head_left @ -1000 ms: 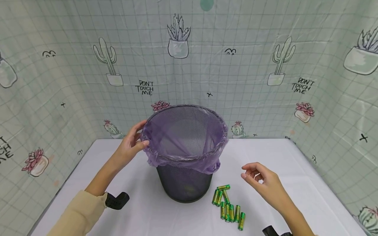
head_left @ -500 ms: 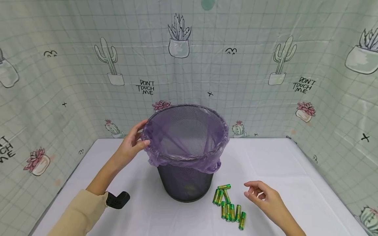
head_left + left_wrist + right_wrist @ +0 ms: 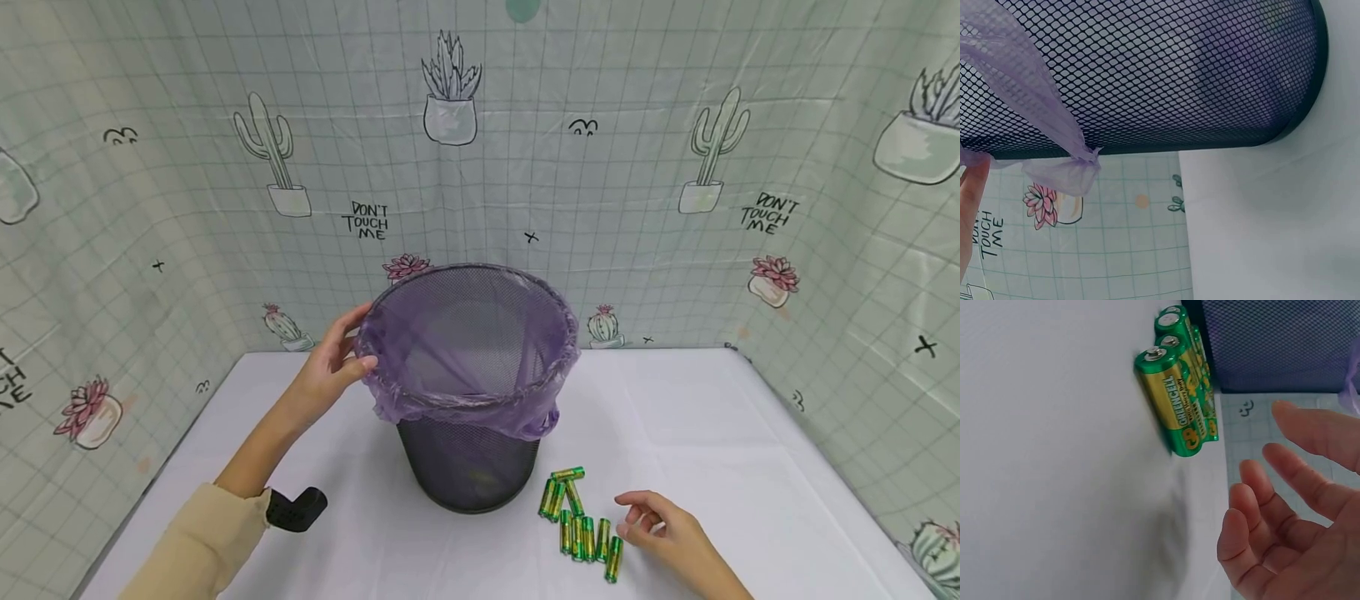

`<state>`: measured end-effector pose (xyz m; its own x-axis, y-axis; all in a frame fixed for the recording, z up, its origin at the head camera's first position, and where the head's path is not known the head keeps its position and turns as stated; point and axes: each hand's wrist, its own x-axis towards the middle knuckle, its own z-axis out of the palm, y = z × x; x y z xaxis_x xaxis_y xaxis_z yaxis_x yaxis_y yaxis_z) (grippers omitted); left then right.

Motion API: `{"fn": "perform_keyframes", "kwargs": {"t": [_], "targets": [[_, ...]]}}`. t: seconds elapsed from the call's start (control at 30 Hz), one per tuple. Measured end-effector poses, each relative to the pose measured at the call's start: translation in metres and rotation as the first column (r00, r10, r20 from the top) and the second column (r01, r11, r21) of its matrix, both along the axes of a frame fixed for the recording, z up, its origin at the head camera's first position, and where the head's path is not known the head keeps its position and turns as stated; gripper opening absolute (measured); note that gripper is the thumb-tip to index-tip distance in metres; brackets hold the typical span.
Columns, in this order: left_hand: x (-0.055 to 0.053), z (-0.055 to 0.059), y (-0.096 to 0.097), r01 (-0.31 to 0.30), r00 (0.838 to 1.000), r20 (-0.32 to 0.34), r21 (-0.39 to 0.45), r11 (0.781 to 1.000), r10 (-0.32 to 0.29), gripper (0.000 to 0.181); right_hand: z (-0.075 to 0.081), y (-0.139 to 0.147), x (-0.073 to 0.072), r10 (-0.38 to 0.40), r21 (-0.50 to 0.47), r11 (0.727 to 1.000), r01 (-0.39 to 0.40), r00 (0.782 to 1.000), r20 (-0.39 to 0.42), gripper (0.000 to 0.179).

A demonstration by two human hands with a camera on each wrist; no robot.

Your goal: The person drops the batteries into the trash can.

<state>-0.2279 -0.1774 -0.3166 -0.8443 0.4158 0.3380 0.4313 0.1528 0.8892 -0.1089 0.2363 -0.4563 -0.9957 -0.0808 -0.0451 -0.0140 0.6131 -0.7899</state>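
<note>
A black mesh wastebasket (image 3: 468, 467), lined with a thin purple bag (image 3: 495, 417) folded over its rim, stands upright on the white tabletop. My left hand (image 3: 333, 358) holds its left side at the rim, thumb on the bag and fingers reaching around behind. Part of a finger (image 3: 969, 200) shows at the bag's edge in the left wrist view. To the right of the basket lie several green and gold batteries (image 3: 588, 540). My right hand (image 3: 667, 533) hovers just right of them, fingers loosely bent and thumb apart, holding nothing. In the right wrist view the nearest battery (image 3: 1169, 403) lies left of the fingertips.
White cloth (image 3: 690, 417) covers the tabletop. A curtain (image 3: 630, 250) printed with cacti and grid lines hangs at the back and both sides. A black wrist mount (image 3: 297, 510) sticks out from the left sleeve (image 3: 198, 542).
My right hand has moved down and toward the front, coming beside the nearest batteries. The left hand, the basket and the batteries have stayed where they were.
</note>
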Motion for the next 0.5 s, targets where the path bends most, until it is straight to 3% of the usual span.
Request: {"fn": "perform_keyframes", "kwargs": {"t": [0.17, 0.3, 0.5], "targets": [[0.000, 0.001, 0.000, -0.003, 1.000, -0.002, -0.003, 1.000, 0.003, 0.066, -0.012, 0.006, 0.001, 0.101, -0.039, 0.994, -0.098, 0.992, 0.074, 0.039], [-0.001, 0.001, 0.000, 0.005, 1.000, -0.002, 0.001, 1.000, -0.005, 0.065, -0.018, 0.008, 0.004, 0.127, -0.050, 0.991, -0.122, 0.984, 0.123, 0.040], [0.000, 0.001, 0.000, 0.004, 1.000, 0.002, 0.000, 1.000, -0.004, 0.066, -0.023, 0.009, 0.004, 0.153, -0.033, 0.988, -0.150, 0.985, 0.081, 0.033]]}}
